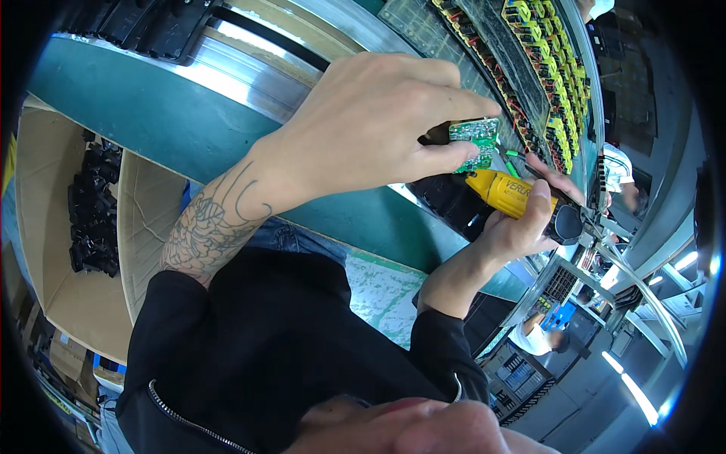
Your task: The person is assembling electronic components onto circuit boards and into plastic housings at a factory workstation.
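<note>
My left hand [378, 125], at the end of a tattooed forearm, pinches a small green circuit board [475, 138] between thumb and fingers. The board's soldered side shows. Just right of it, my right hand [518, 231] wraps round a yellow air nipper [499, 191] with a black end cap. Its green-sleeved jaws lie close to the board's right edge; whether they touch it I cannot tell. Beneath the two hands, a black plastic piece [446, 198] is partly hidden.
Rows of boards with yellow components [556, 83] fill the far right. Black plastic parts [144, 26] lie at the far left beside a metal rail [234, 72]. A cardboard box [64, 295] at left holds black pieces [94, 208]. People [620, 170] work at the right.
</note>
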A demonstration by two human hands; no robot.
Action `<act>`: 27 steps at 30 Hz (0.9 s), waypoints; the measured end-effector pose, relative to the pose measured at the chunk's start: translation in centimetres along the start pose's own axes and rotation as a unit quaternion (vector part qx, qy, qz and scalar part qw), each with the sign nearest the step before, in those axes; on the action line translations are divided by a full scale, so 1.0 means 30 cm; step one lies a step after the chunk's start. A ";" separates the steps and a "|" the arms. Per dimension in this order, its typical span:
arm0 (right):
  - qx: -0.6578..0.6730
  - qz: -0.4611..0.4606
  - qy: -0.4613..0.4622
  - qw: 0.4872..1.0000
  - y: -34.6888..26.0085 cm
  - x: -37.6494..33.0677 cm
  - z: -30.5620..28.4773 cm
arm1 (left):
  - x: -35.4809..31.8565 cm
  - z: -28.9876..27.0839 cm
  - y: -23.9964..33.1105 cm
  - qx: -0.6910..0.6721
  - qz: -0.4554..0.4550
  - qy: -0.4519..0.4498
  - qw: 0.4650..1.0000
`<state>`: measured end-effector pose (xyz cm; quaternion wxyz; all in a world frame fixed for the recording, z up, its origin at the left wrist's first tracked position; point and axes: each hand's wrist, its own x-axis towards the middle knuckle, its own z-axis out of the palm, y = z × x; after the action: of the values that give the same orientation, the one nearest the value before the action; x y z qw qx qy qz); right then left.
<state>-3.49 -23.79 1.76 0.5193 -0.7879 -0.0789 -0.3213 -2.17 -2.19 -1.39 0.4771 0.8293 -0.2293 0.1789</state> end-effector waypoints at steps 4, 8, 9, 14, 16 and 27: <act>-0.003 -0.002 -0.017 1.000 0.007 -0.003 -0.017 | 0.002 0.000 0.002 -0.006 0.003 0.006 1.000; 0.010 -0.015 -0.020 1.000 -0.003 0.008 -0.032 | 0.004 -0.010 0.003 -0.012 -0.001 -0.003 1.000; 0.035 -0.025 -0.008 0.999 -0.012 0.016 -0.037 | 0.005 -0.016 0.003 -0.014 -0.008 -0.018 1.000; 0.188 -0.077 -0.035 0.979 -0.039 0.011 -0.152 | 0.016 0.012 0.001 0.005 0.011 0.024 1.000; 0.270 -0.107 -0.176 0.940 -0.040 -0.010 -0.216 | 0.018 0.037 0.000 0.029 0.042 0.096 0.994; 0.291 -0.040 -0.115 0.949 0.101 -0.168 -0.375 | -0.155 0.019 0.083 0.136 0.167 0.003 0.976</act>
<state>-10.81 -33.86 -0.67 0.6998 -0.6307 -0.2598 -0.2121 -7.36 -2.80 -2.29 0.3238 0.8359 -0.3370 0.2880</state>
